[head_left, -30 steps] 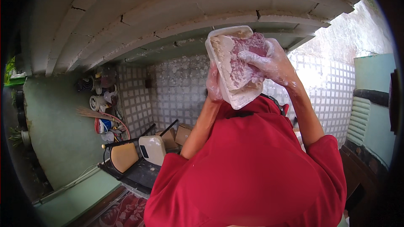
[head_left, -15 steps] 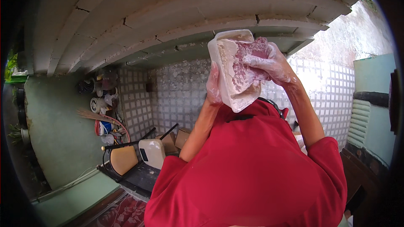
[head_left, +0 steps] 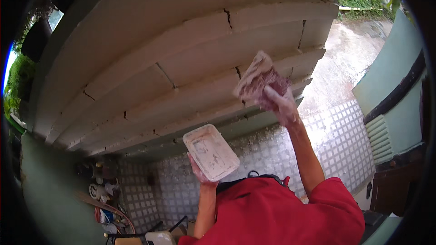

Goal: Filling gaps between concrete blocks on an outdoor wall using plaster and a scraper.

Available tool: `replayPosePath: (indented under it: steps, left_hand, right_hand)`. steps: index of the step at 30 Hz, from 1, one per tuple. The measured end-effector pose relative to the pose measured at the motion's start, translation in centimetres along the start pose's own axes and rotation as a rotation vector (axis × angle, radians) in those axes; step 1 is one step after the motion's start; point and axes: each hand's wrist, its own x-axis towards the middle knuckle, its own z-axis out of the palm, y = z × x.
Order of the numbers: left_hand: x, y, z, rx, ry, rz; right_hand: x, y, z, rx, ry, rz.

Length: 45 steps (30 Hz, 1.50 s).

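My left hand (head_left: 200, 171) grips a white rectangular plastic tub (head_left: 234, 162) by its left side and underside. The tub is tilted toward me, and whitish paste smears its inner walls and bottom. In my raised right hand (head_left: 284, 105) is a pinkish-red, rag-like cloth (head_left: 260, 81) coated with pale paste, its fingers closed on the lower right end. The cloth lies in front of the cream, ridged wall (head_left: 190, 72); whether it touches the wall I cannot tell. White residue covers my right hand.
Dark cracks and gaps run through the wall's stepped courses. Below it is a tiled floor (head_left: 336, 131) with white splashes. Buckets and containers (head_left: 102, 193) stand at the lower left, near a chair (head_left: 159, 237). At the right is a pale green wall (head_left: 393, 81).
My right hand has lifted the cloth out of the tub and up toward the wall. The tub has moved left and down in the picture. The whole view has tilted toward the wall.
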Motion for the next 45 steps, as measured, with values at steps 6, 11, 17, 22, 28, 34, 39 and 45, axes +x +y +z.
replayPosePath:
  steps: [6, 11, 17, 22, 28, 34, 39, 45]
  left_hand:
    - [0.4, 0.3, -0.9, -0.043, 0.021, 0.029]
    - [1.1, 0.2, -3.1, -0.230, -0.379, 0.054]
    - [-1.5, 1.2, -2.1, 0.010, 0.013, 0.049]
    - [-1.6, 1.4, -2.4, 0.022, 0.159, 0.094]
    - [-1.5, 1.8, -2.0, 0.052, 0.123, 0.066]
    - [-1.4, 1.9, -2.2, 0.048, 0.126, 0.037]
    - [-1.4, 2.1, -2.7, -0.028, 0.196, 0.065]
    - [-2.0, 2.5, -3.1, 0.083, 0.221, 0.130]
  right_hand:
    - [9.3, -2.6, -3.4, -0.705, 0.246, -0.431]
    - [13.9, -2.3, -1.2, -1.048, 0.383, -0.960]
    - [17.2, -0.1, 1.5, -1.500, 0.414, -1.064]
    - [18.3, 1.4, 0.1, -1.601, 0.440, -1.055]
    - [16.0, 0.9, -0.4, -1.559, 0.381, -0.981]
    - [17.1, -0.8, 1.6, -1.501, 0.344, -1.148]
    - [17.7, 0.3, -1.1, -1.675, 0.269, -1.104]
    - [17.1, -2.4, -2.2, -1.238, 0.281, -1.083]
